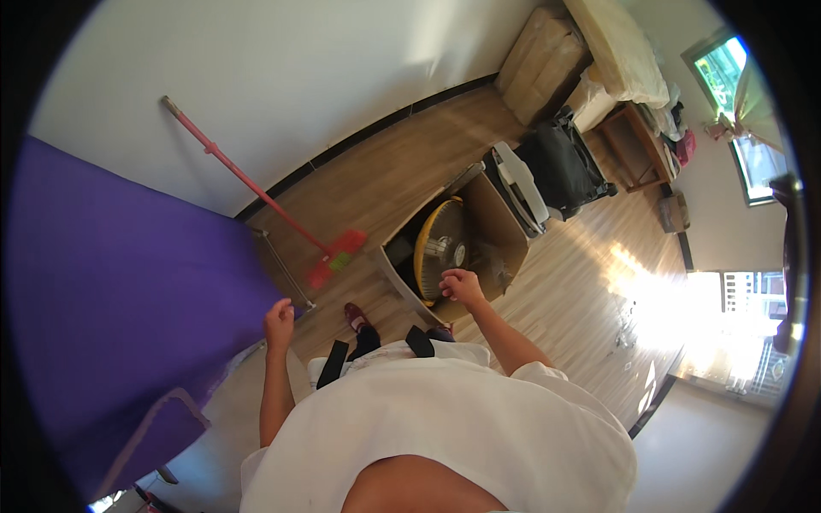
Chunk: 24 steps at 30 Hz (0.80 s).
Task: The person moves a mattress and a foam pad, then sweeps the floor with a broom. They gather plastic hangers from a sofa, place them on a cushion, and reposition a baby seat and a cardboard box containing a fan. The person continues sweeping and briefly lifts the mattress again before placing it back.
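Observation:
My left hand is raised beside the purple cloth at the left, its fingers loosely curled with nothing visible in them. Over the near side of an open cardboard box is my right hand, fingers bent and apparently empty. Inside the box stands a round fan-like appliance with a yellow rim. A mop with a pink pole leans on the wall, its red and green head on the floor between the cloth and the box.
Behind the box are a grey and white folded item, a black bag or case and a wooden frame piece. Wrapped bundles line the far wall. A small cardboard box sits by the right wall. A metal rail edges the purple cloth.

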Motion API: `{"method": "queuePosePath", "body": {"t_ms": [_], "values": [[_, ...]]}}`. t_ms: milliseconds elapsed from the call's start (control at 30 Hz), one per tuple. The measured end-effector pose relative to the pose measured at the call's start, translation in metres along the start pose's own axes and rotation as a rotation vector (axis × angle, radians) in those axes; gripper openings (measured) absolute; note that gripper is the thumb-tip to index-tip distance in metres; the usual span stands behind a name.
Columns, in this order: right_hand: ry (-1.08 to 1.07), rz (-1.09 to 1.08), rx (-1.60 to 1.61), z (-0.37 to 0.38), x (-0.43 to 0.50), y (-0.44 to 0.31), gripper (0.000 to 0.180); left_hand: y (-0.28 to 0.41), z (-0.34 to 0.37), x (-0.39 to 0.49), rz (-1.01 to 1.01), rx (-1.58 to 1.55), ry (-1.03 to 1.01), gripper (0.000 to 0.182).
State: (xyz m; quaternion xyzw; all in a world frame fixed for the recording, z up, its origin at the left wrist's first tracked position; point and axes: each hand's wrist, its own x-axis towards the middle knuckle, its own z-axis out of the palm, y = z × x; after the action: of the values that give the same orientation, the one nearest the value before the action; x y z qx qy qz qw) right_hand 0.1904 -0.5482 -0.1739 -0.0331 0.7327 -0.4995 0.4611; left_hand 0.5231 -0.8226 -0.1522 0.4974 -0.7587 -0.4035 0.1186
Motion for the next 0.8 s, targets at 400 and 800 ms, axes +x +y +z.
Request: {"method": "queuePosePath", "body": {"t_ms": [400, 800], "values": [[-0.088, -0.006, -0.047, 0.111, -0.001, -0.027, 0.025, 0.008, -0.086, 0.255, 0.112, 0.004, 0.114, 0.033], [-0.001, 0.085, 0.065, 0.102, 0.096, -0.071, 0.025, 0.048, -0.142, 0.478, -0.300, -0.117, 0.407, 0.070]]}}
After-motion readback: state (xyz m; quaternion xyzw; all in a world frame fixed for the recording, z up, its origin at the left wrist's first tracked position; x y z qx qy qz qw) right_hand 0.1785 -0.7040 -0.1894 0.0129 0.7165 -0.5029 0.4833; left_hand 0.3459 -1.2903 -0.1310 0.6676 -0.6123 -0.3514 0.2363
